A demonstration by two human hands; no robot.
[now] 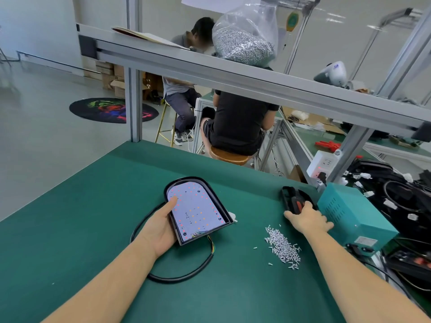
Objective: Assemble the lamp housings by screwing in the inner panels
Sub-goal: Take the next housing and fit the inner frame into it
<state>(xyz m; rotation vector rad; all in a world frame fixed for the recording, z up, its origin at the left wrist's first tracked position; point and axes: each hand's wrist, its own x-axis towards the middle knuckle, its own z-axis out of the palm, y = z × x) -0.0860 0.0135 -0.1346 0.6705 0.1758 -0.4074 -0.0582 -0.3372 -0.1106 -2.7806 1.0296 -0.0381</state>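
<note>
A black arch-shaped lamp housing (pixel 215 194) lies on the green mat, with a white inner panel (pixel 198 210) dotted with red and orange LEDs seated in it. My left hand (pixel 161 226) holds the housing's left edge, thumb on the panel. A black cable (pixel 186 275) loops from the housing toward me. My right hand (pixel 307 219) grips a black and orange screwdriver (pixel 297 202) lying in a black tray (pixel 285 194) at the right. A pile of small silver screws (pixel 283 247) lies between the two hands.
A teal power box (pixel 352 215) stands right of my right hand, with tangled black cables (pixel 401 201) beyond it. An aluminium frame rail (pixel 233 75) crosses overhead, carrying a bag of screws (pixel 245 40). Two people sit behind the bench's far edge.
</note>
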